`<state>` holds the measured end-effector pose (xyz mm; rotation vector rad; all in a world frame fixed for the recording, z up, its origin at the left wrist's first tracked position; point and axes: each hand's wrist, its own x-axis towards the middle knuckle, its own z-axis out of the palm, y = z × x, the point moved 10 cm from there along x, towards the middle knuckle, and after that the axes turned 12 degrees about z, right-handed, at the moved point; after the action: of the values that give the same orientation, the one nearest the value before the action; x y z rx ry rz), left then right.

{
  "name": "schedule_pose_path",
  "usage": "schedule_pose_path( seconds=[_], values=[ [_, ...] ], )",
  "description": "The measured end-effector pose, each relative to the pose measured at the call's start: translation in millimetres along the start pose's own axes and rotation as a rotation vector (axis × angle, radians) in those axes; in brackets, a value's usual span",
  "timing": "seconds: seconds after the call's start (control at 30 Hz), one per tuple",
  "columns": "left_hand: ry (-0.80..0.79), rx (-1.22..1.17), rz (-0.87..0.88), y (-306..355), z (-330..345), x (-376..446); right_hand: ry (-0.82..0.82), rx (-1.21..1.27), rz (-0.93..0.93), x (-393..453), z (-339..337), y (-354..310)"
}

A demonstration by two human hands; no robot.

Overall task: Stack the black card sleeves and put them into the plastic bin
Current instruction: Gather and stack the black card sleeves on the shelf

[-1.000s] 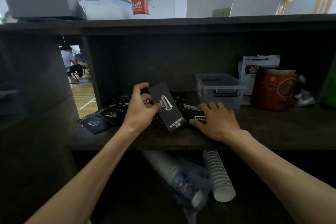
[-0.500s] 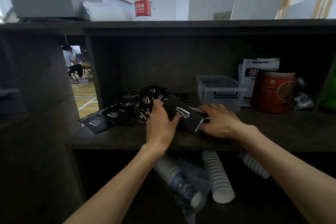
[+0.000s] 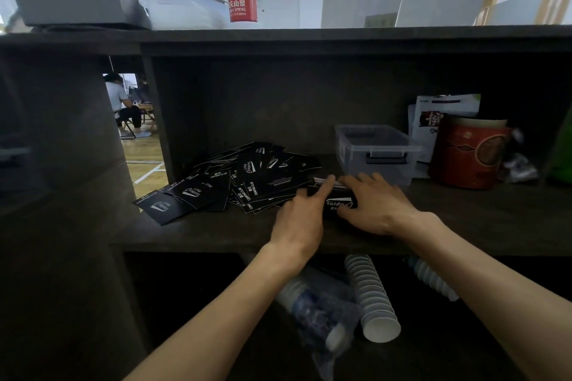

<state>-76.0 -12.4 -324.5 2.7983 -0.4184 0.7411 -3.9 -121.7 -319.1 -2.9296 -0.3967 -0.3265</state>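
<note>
Black card sleeves [image 3: 213,192], white logo print, lie fanned in a loose heap across the left and centre of the dark wooden shelf [image 3: 198,232]; many unsorted, several overlapping, one hanging at the front edge at far left. Change noted: a second ago the left hand [image 3: 298,221] held a single sleeve up off the shelf; half a second ago it was bringing that sleeve down toward the right hand; now the sleeve is laid on the small stack [image 3: 335,198] at centre frame. Left hand rests at the stack's left side, index finger stretched forward along its edge, other fingers loosely bent, gripping nothing that I can make out. Right hand [image 3: 371,206] lies flat over the stack's right side, fingers spread and nearly straight, pressing it down and steadying it, as in both earlier views. Judgement: one more sleeve is added and is being squared up; the stack is thin, most of the heap is yet to be gathered, so the task is early. Clear plastic bin [image 3: 376,150], lid off, sits just behind and right of the stack, apparently with no sleeves inside. Further right: red cylindrical canister [image 3: 467,158], white pouch [image 3: 445,110] behind it.
</note>
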Motion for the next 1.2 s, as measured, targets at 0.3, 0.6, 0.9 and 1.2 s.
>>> schedule_pose_path(
  seconds=[0.3, 0.6, 0.9, 1.2],
  values=[
    [0.014, 0.025, -0.067, 9.9, 13.4, 8.4, 0.074, -0.095, 0.035, -6.6, -0.4, -3.6],
    [0.012, 0.131, -0.244, -97.6, -9.0, 21.8, 0.192, -0.051, 0.006, -10.6, -2.0, -1.6],
    [0.131, 0.365, 0.014, -74.1, -24.4, 17.0, 0.178, -0.041, 0.021, -10.0, -1.1, 0.0],
    [0.587, -0.063, 0.023, -63.4, -114.5, -4.8, 0.153, -0.034, 0.036, -13.2, -1.9, 0.0]
  ],
)
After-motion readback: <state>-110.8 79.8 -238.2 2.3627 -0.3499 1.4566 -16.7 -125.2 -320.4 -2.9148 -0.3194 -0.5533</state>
